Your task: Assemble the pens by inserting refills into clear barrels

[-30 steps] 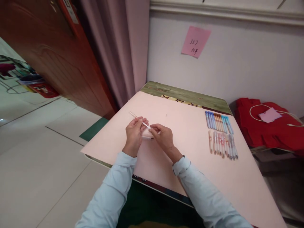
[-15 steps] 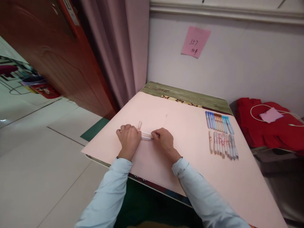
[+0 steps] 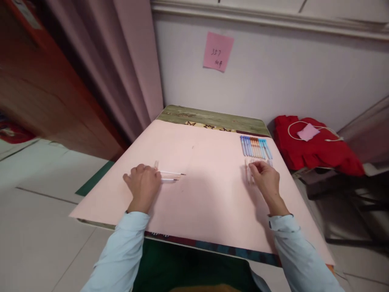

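My left hand (image 3: 142,184) rests on the pink sheet (image 3: 200,190) that covers the table, fingers curled, next to two thin pen refills (image 3: 172,176) and a small clear pen part (image 3: 156,164). My right hand (image 3: 263,177) is at the right side of the sheet, over the nearer row of clear and pink pens (image 3: 249,172), its fingers bent down onto them. Behind that row lies a row of blue and orange pens (image 3: 256,147). Whether the right hand grips a pen is hidden.
A pink note (image 3: 218,51) is stuck to the white wall. Red cloth (image 3: 316,147) with a white cord and a pink slip lies on a seat to the right. A curtain (image 3: 121,69) and a brown door (image 3: 42,93) stand at the left.
My right hand has left the parts by my left hand and moved right to the pen rows. The refills now lie on the sheet. The view has turned to the right.
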`<state>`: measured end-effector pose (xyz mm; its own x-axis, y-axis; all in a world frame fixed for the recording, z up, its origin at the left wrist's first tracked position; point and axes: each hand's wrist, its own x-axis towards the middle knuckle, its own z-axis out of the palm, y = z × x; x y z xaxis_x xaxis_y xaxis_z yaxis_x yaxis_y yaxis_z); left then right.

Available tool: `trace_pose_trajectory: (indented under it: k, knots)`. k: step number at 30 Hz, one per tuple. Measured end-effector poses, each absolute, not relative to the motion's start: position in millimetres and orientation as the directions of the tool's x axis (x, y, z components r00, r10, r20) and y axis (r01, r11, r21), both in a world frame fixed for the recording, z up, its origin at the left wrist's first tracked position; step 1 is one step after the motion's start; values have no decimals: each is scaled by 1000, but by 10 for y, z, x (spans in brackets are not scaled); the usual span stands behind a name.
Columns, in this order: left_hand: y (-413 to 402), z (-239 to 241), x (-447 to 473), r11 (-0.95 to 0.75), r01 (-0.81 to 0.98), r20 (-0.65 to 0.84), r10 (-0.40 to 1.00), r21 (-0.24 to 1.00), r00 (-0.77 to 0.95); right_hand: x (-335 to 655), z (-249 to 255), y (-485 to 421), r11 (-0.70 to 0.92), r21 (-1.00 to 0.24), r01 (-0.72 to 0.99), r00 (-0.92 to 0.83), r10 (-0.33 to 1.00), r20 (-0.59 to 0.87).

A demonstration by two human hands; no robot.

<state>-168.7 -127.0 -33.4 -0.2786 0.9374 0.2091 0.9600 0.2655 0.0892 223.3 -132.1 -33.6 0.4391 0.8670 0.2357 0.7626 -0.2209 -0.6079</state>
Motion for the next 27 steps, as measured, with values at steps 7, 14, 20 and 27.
trace_pose_trajectory:
  k: [7, 14, 20, 27]
  knots:
    - [-1227, -254, -1699, 275, 943, 101, 949, 188, -297, 2422, -356, -1346, -338, -340, 878, 366, 931, 18]
    - [-1318, -244, -1381, 28, 934, 372, 913, 357, -170, 2225, -260, -1248, -390, -118, 913, 387, 921, -52]
    - [-1318, -349, -484, -161, 202, 154, 987, 966, 52, 1801, -189, -1249, -206, -433, 877, 236, 972, 15]
    - [-908, -532, -288, 213, -576, -90, 968, 789, 234, 967, -496, -1073, -114, -986, -122, -170, 981, -93]
